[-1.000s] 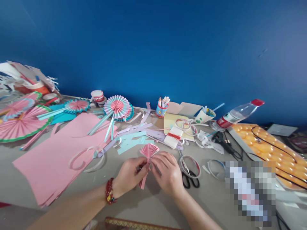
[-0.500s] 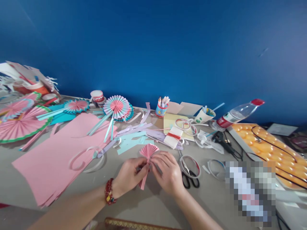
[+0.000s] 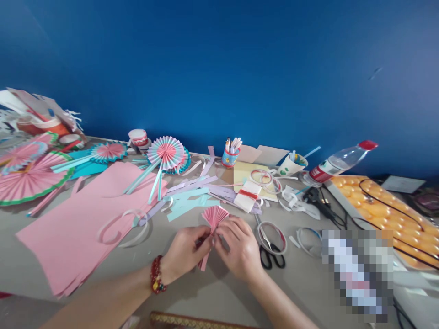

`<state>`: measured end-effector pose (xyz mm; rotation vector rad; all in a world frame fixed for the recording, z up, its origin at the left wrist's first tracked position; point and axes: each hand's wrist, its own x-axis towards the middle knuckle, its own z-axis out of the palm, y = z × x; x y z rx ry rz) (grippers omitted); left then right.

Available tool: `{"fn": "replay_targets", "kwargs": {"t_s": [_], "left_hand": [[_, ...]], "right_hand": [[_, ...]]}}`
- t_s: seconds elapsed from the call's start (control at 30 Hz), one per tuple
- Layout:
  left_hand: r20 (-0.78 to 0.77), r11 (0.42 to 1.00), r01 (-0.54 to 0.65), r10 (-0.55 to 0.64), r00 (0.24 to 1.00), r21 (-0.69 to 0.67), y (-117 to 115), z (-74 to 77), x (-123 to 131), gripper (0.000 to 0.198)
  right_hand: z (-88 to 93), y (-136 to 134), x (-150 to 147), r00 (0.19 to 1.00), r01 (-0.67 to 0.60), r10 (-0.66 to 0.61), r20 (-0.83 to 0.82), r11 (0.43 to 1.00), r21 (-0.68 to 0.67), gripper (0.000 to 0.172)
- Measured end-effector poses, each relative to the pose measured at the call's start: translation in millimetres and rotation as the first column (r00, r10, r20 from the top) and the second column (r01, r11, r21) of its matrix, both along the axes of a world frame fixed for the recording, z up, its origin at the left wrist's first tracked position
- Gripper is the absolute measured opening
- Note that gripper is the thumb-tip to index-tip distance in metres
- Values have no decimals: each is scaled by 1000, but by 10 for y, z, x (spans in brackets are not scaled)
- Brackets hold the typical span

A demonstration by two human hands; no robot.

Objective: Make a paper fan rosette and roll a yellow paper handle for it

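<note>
A pleated pink paper fan (image 3: 215, 216) is pinched at its middle between both hands, its upper folds spread out and its lower end hanging below the fingers. My left hand (image 3: 188, 252), with a red beaded bracelet (image 3: 157, 274) at the wrist, grips the fan from the left with thumb and forefinger. From the right, my right hand (image 3: 238, 246) closes its fingertips on the same narrow middle. Just beyond the right hand lie black-handled scissors (image 3: 272, 259), with a tape roll (image 3: 273, 237) on top of them.
Pink paper sheets (image 3: 75, 228) lie at the left, near finished paper fans (image 3: 165, 153). Paper strips (image 3: 188, 201) and red thread on a white card (image 3: 247, 195) sit behind the hands. A plastic bottle (image 3: 338, 164) and a glue gun (image 3: 317, 198) are at the right.
The fan's upper pleats have tilted slightly to the right and look a little narrower. Both hands stay in nearly the same place, still holding its middle.
</note>
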<state>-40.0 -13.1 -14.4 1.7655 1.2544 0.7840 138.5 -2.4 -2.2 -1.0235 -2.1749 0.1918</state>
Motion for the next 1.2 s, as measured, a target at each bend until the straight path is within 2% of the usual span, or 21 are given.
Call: {"fn": "replay_targets", "kwargs": {"t_s": [0.17, 0.27, 0.33, 0.4, 0.43, 0.47, 0.57, 0.6, 0.67, 0.77, 0.83, 0.93, 1.0, 1.03, 1.1, 1.2], "left_hand": [[219, 981, 16, 27, 975, -194, 46, -18, -17, 26], [310, 956, 36, 59, 949, -292, 82, -25, -33, 28], [367, 941, 60, 71, 927, -334, 97, -27, -34, 28], [437, 924, 94, 85, 896, -371, 106, -26, -25, 27], [475, 912, 112, 98, 875, -394, 109, -25, -18, 27], [513, 899, 128, 118, 850, -419, 111, -26, -11, 27], [598, 862, 157, 192, 778, -481, 116, -35, 1, 27], [613, 855, 163, 208, 762, -492, 117, -41, 1, 27], [633, 844, 169, 234, 738, -509, 120, -53, -2, 27], [654, 835, 183, 250, 714, -518, 119, -56, -2, 30], [668, 837, 202, 235, 706, -508, 115, -42, 2, 32], [677, 844, 220, 208, 706, -489, 102, -7, 8, 35], [661, 851, 216, 187, 727, -479, 93, 13, 8, 38], [652, 853, 217, 174, 738, -474, 89, 20, 7, 39], [645, 850, 235, 150, 749, -471, 85, 26, 4, 41], [656, 817, 289, 139, 741, -500, 87, 25, -2, 41]], "right_hand": [[101, 124, 138, 997, 22, -18, -75, 998, 51, 13], [136, 280, 427, 975, 169, -154, -159, 982, 89, 10], [131, 379, 660, 896, 350, -316, -311, 935, 58, 8], [110, 449, 854, 756, 498, -444, -481, 867, -18, 6], [97, 470, 919, 731, 534, -475, -490, 845, -23, 8], [82, 482, 956, 759, 529, -484, -437, 848, -22, 12], [39, 472, 919, 908, 404, -405, -111, 914, -29, 11], [28, 458, 870, 929, 367, -368, -25, 929, -47, 13], [16, 420, 751, 948, 317, -315, 36, 945, -79, 24], [19, 340, 573, 980, 180, -191, -56, 971, -157, 17], [10, 279, 469, 972, 49, -110, -209, 960, -277, 26], [-68, 208, 345, 881, -214, -44, -471, 850, -480, 55], [-151, 187, 292, 835, -310, -51, -547, 779, -545, 60], [-187, 185, 277, 829, -323, -57, -557, 764, -559, 61], [-221, 190, 268, 837, -305, -45, -545, 789, -533, 66], [-135, 212, 302, 922, -176, 21, -388, 912, -369, 74]]}}
